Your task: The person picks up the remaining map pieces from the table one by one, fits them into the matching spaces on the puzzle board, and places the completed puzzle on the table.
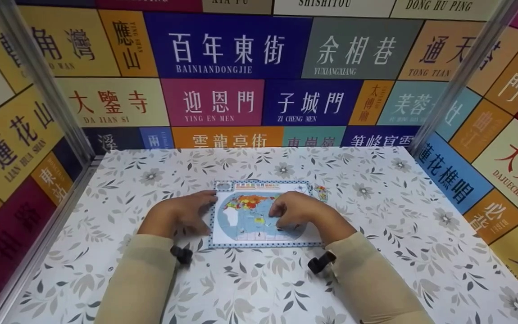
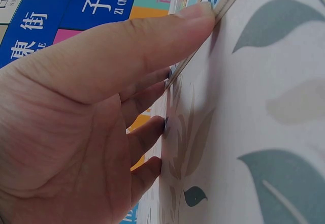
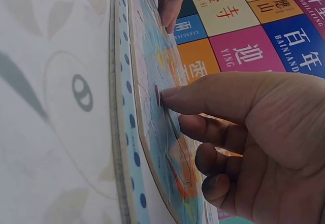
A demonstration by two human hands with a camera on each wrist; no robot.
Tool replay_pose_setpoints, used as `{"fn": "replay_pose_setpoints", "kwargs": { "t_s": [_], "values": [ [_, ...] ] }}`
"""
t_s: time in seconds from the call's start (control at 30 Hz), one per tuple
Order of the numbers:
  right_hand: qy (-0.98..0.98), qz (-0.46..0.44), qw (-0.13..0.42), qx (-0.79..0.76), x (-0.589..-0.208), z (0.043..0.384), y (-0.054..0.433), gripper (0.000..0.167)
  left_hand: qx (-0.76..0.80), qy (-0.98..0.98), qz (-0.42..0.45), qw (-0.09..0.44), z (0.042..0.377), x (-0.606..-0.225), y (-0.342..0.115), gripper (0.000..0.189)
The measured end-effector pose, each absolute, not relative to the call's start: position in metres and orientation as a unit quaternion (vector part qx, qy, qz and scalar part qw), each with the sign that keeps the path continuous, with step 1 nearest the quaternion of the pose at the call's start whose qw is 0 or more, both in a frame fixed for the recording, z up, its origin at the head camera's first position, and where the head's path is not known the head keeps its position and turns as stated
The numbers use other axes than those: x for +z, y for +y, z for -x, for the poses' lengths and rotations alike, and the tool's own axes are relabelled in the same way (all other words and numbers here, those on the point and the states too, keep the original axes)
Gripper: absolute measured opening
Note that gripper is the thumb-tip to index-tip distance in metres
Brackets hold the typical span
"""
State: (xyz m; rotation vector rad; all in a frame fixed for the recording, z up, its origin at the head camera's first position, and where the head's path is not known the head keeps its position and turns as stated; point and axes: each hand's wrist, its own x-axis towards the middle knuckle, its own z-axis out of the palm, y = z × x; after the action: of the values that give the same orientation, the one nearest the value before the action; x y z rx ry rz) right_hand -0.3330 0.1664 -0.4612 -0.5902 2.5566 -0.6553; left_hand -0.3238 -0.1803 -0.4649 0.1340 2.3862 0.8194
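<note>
A world map jigsaw puzzle (image 1: 241, 236) with a blue dotted border lies flat on the table. At the left of its oval map is a bare white patch (image 1: 232, 218). My left hand (image 1: 187, 212) is at the board's left edge, fingers extended, its thumb (image 2: 195, 18) touching the border's side. Over the map's right half, my right hand (image 1: 298, 209) pinches a small puzzle piece (image 3: 158, 95) at the map surface, its other fingers curled. Much of that piece is hidden behind the thumb. Another coloured puzzle piece (image 1: 321, 193) lies just beyond the board's right side.
A white tablecloth (image 1: 259, 288) with grey leaves and flowers covers the table. Panels with coloured place-name signs (image 1: 227, 47) rise behind it and on both sides, joined by metal corner posts. Black straps (image 1: 321, 262) sit at both sleeve cuffs.
</note>
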Motion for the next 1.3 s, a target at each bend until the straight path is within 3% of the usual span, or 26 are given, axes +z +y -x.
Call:
{"fn": "replay_pose_setpoints", "kwargs": {
  "t_s": [1.3],
  "values": [
    [0.919,0.208,0.222,-0.249,-0.4645,0.3342,0.1699,0.022,0.289,0.905,-0.062,0.307,0.3241,-0.4632,-0.1806,0.109]
  ]
}}
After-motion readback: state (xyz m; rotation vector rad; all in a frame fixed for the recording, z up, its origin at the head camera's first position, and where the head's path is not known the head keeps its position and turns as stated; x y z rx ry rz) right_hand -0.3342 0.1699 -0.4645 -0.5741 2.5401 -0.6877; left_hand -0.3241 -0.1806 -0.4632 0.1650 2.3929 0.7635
